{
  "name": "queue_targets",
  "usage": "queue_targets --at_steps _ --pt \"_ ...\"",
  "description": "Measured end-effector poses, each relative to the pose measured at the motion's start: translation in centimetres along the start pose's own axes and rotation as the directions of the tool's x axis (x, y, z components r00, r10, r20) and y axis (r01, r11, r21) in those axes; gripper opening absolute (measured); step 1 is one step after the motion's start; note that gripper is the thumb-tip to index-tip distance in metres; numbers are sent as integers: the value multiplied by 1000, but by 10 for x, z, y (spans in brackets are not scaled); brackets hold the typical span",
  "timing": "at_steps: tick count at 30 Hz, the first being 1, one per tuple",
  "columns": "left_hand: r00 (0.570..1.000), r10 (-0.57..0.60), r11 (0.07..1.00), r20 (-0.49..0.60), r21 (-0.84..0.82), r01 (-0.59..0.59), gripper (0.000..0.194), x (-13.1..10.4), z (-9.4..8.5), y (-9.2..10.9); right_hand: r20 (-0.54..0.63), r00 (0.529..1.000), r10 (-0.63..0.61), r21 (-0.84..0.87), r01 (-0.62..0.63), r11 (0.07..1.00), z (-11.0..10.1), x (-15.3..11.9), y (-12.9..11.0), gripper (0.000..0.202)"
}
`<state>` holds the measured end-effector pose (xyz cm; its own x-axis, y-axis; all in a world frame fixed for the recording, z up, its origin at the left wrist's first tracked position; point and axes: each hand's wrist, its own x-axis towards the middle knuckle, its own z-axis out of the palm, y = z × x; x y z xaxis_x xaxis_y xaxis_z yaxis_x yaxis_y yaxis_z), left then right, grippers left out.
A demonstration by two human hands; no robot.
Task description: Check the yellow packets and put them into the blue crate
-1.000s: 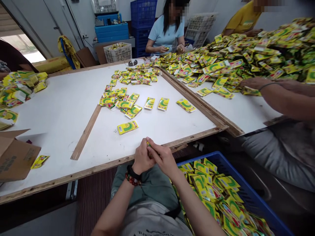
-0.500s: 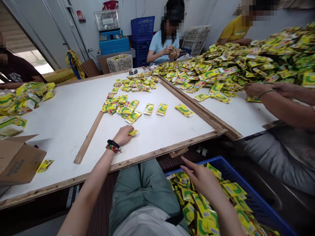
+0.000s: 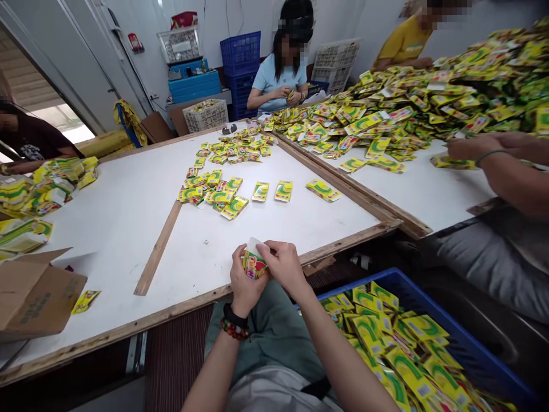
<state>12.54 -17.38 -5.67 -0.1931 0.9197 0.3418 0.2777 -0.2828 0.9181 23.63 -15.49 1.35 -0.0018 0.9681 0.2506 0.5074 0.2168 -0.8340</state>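
Note:
A small yellow and green packet (image 3: 253, 264) with a pale flap at its top is held upright over the table's front edge. My left hand (image 3: 245, 289) is wrapped round its lower part. From the right, my right hand (image 3: 285, 264) pinches the packet near the pale flap. Beyond my hands, two similar packets lie apart on the white tabletop (image 3: 214, 246), with another near the wooden divider. A loose cluster of yellow packets (image 3: 218, 194) is just left of them.
A blue crate (image 3: 429, 292) full of packets stands at my right. A wooden strip (image 3: 158, 252) crosses the table. At the left are a cardboard box (image 3: 38, 292) and piled packets (image 3: 43, 183). Co-workers sit around, and a large heap (image 3: 429, 109) covers the right table.
My left hand has brought a packet from the table towards me. My right hand has moved from above the blue crate to meet it, and both now hold the packet.

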Motion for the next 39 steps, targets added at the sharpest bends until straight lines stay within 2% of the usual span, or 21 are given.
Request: queue_targets --at_steps 2,4,6,9,10,12,15,17,19,21,23,27,32,34,36,39 --pt "999 47 997 -10 55 -47 72 -1 1 0 85 996 31 250 -52 967 0 -2 5 36" --pt "995 101 992 -7 79 -100 70 -1 0 0 180 983 31 444 -109 889 1 -6 10 34" --pt "986 169 980 2 106 -169 62 -3 -1 -3 219 974 52 509 -159 846 4 -11 13 33" --pt "965 261 953 23 156 -262 43 -7 0 -10 191 970 150 563 -233 793 12 -18 15 37" --pt "959 283 945 19 165 -282 41 -8 0 -12 185 968 170 596 -248 764 14 -20 15 37" --pt "954 301 940 -6 167 -296 49 -10 1 -15 173 974 145 644 -223 732 17 -24 14 34" --pt "967 250 958 43 132 -253 63 -8 1 -15 140 990 3 582 -85 809 19 -30 12 29" --pt "969 206 966 133 131 -223 55 -6 0 -14 102 994 -51 474 -4 881 19 -32 12 29" --pt "969 175 962 176 178 -206 45 -5 -1 -12 45 998 -36 372 17 928 20 -33 12 29" --pt "973 163 952 162 232 -198 46 -5 0 -12 12 1000 4 330 -8 944 19 -31 13 31" --pt "976 165 945 144 259 -198 49 -5 0 -11 43 999 11 326 -24 945 17 -27 14 32" --pt "983 142 949 114 267 -168 37 -4 2 -12 178 976 -127 304 68 950 12 -24 17 32" --pt "987 118 955 108 261 -143 24 -3 2 -10 157 959 -235 209 200 957 16 -26 20 36" --pt "980 130 966 149 205 -159 29 -4 0 -7 134 950 -280 179 255 950 16 -30 22 35" --pt "963 159 972 217 139 -191 43 -5 -3 -4 111 940 -321 133 307 943 8 -39 26 35" --pt "910 213 961 357 90 -260 68 -5 -7 0 33 942 -335 35 334 942 -19 -59 33 36"
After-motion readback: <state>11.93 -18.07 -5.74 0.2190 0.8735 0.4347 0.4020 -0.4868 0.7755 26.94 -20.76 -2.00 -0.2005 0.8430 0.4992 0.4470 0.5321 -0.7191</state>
